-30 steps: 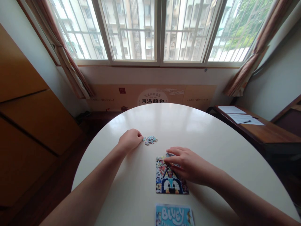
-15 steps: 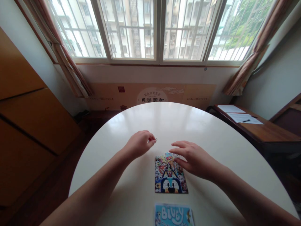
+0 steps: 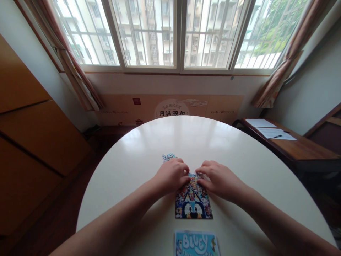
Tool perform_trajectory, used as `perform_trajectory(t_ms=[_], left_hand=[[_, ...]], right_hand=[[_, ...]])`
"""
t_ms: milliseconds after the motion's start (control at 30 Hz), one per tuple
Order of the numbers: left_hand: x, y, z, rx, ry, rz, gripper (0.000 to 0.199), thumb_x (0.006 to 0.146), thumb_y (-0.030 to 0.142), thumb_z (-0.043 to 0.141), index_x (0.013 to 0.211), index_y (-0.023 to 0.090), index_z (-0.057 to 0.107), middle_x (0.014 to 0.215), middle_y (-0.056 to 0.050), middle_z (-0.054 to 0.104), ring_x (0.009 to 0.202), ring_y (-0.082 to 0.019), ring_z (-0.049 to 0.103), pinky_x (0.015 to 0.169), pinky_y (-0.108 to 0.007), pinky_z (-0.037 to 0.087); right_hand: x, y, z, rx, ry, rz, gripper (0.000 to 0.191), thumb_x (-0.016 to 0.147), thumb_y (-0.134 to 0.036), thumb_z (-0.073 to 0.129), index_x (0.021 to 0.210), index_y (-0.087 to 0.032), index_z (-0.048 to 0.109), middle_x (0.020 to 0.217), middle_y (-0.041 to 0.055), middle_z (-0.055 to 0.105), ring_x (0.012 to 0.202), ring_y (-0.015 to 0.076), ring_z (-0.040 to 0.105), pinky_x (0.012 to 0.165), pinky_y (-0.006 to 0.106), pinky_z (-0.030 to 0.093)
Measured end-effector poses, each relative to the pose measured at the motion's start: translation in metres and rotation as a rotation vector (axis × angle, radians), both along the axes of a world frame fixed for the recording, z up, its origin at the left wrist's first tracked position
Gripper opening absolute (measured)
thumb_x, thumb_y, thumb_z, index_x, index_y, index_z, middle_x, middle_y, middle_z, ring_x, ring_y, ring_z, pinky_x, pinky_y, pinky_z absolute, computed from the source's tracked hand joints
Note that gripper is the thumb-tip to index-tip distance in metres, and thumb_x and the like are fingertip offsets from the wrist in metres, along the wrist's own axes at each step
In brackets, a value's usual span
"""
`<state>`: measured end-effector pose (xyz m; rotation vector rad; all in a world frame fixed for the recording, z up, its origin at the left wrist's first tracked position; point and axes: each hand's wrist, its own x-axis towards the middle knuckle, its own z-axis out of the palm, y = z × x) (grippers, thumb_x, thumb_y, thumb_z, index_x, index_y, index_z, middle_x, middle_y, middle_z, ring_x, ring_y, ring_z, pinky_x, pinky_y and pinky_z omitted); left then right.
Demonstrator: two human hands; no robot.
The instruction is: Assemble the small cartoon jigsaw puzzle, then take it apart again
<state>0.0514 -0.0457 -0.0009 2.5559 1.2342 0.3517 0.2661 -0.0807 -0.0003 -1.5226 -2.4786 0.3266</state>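
Observation:
A nearly whole jigsaw puzzle [image 3: 194,199] lies flat on the table, showing a blue cartoon dog's face under a crowd of small colourful figures. At its upper left edge, my left hand [image 3: 174,174] is closed in a pinch on a small puzzle piece, mostly hidden by the fingers. My right hand [image 3: 217,179] is curled at the upper right corner, its thumb and fingertips gripping the puzzle there. Just behind my left hand sits a small pile of loose puzzle pieces [image 3: 168,156], partly covered by that hand.
A light blue "Bluey" picture card or box [image 3: 196,243] lies near me, cut off by the view's bottom. Everything rests on a round white table [image 3: 128,160]. On the right stands a wooden desk [image 3: 310,145] with papers [image 3: 275,133]; a wooden cabinet [image 3: 29,142] is at left.
My left hand has moved right and nearer to me, from over the loose pieces to the puzzle's top edge, uncovering part of the pile. My right hand's spread fingers have curled onto the puzzle's corner.

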Motion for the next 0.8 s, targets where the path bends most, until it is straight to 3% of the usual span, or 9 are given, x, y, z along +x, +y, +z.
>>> perform_trajectory(t_ms=[433,800], left_hand=[[0.0042,0.0011,-0.0029,-0.118,-0.110,0.116,0.017,0.074,0.024,0.073,0.091,0.022,0.072,0.092,-0.005,0.068,0.097,-0.026,0.060,0.085,-0.037,0.047],[0.0042,0.0037,-0.0061,-0.190,-0.220,0.132,0.009,0.076,0.017,0.065,0.081,0.022,0.070,0.083,0.000,0.072,0.078,-0.019,0.064,0.072,-0.031,0.048]], right_hand=[[-0.0031,0.0051,-0.0052,-0.053,0.127,-0.056,0.017,0.087,-0.029,0.062,0.098,-0.025,0.074,0.098,0.0044,0.064,0.094,0.0179,0.059,0.087,0.032,0.045],[-0.0030,0.0066,-0.0062,-0.081,0.165,-0.055,0.015,0.084,-0.025,0.064,0.096,-0.025,0.074,0.096,0.0037,0.064,0.093,0.0168,0.057,0.086,0.031,0.045]])
